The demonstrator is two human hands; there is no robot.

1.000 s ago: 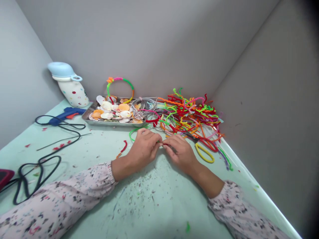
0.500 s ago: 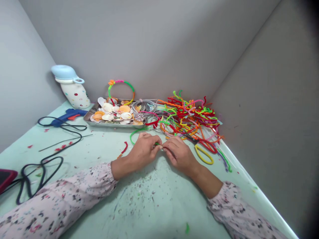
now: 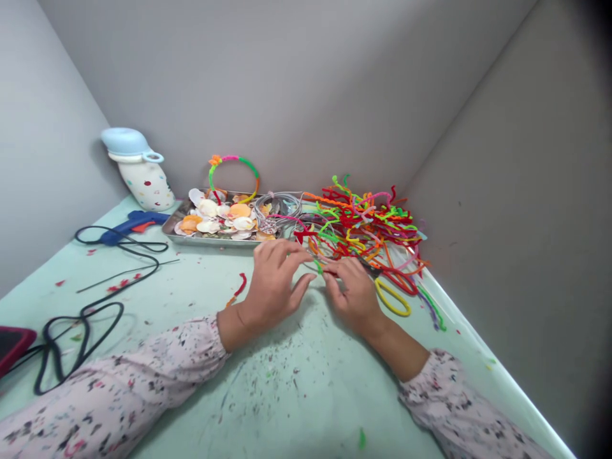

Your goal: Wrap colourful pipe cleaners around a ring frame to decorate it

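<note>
My left hand [image 3: 277,277] is over the table with its thumb spread away from its fingers. Close beside its fingertips shows a short bit of green pipe cleaner [image 3: 319,266]. The thumb and fingers of my right hand [image 3: 354,293] are pinched together on that green piece; how much of it lies behind the fingers is hidden. A loose heap of coloured pipe cleaners [image 3: 363,220] lies just beyond my right hand. Scissors [image 3: 392,297] with a yellow and a red handle rest by its outer side.
A metal tray [image 3: 210,241] of seashells stands at the back, with a pipe-cleaner ring [image 3: 248,167] upright on it and a coil of grey wire [image 3: 277,197]. At left are a blue glue gun [image 3: 129,224], a black cord [image 3: 86,312] and a bottle [image 3: 143,178].
My left hand has opened, its thumb parting from its fingers, and it has shifted slightly up. My right hand has moved a little to the right, and the green piece now shows between the hands.
</note>
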